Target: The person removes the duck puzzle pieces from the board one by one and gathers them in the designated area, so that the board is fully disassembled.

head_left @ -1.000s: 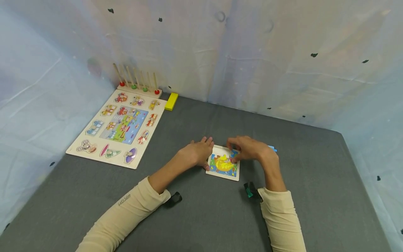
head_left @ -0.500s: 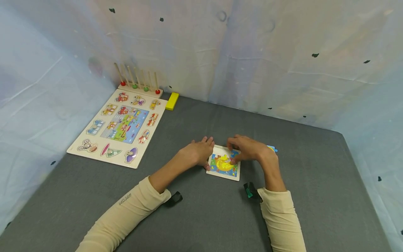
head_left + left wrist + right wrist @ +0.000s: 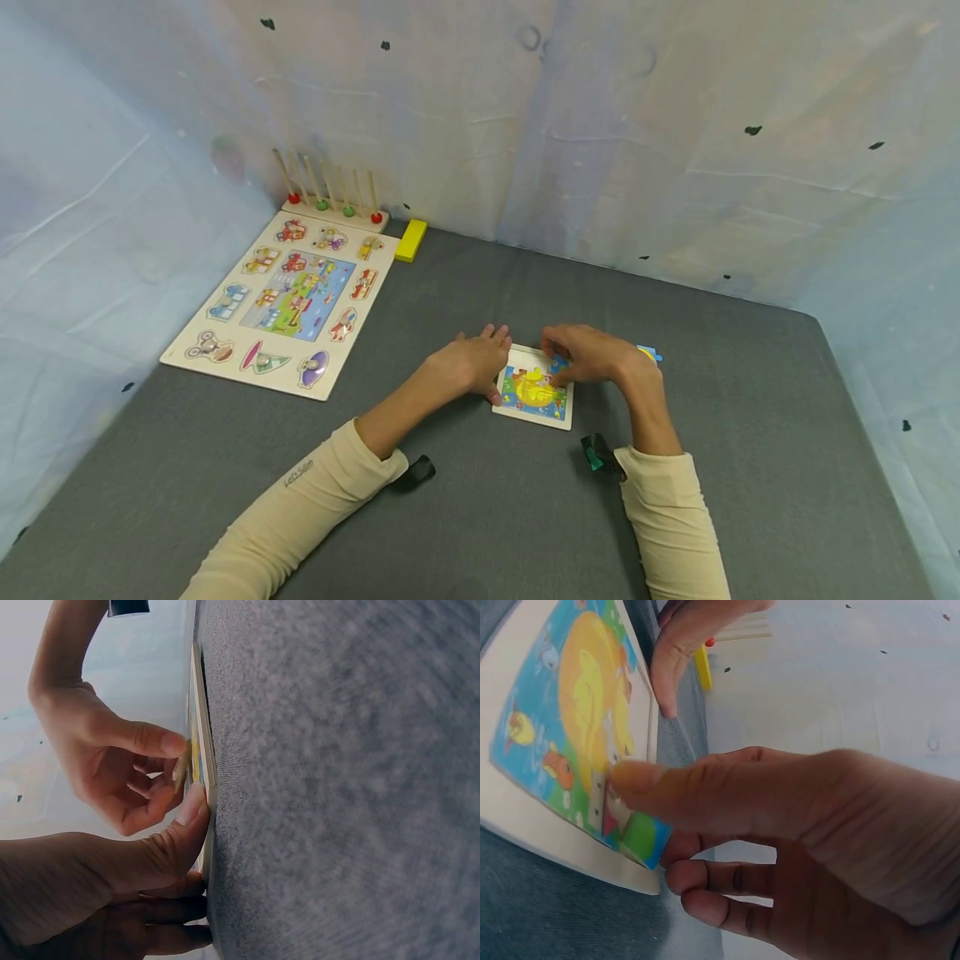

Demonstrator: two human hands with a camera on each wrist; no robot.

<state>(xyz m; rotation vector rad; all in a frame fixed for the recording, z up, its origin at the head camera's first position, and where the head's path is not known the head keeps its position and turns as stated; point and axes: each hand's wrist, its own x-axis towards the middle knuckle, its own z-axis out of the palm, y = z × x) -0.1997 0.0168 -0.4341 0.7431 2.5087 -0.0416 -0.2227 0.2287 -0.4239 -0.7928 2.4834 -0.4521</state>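
Note:
A small square wooden jigsaw board [image 3: 551, 423] with a yellow duck picture lies flat on the grey table. My left hand [image 3: 474, 364] rests along the board's left edge, fingers spread and thumb touching the rim in the left wrist view. Over the board's right side, my right hand [image 3: 592, 354] pinches a jigsaw piece [image 3: 181, 771] between thumb and fingers. That piece [image 3: 646, 838] is tilted against the picture in the right wrist view, and the thumb hides part of it. Part of the board's far strip shows bare pale wood.
Another blue and yellow jigsaw piece [image 3: 650, 353] lies behind my right wrist, partly hidden. At the left stands a large peg puzzle board [image 3: 176, 350]. Behind it are a rack of wooden pegs [image 3: 335, 213] and a yellow block [image 3: 410, 241]. Fabric walls bound the table.
Both hands stay at the board. My right hand and the pinched piece shift only slightly at the board's right side; the head view has moved a little.

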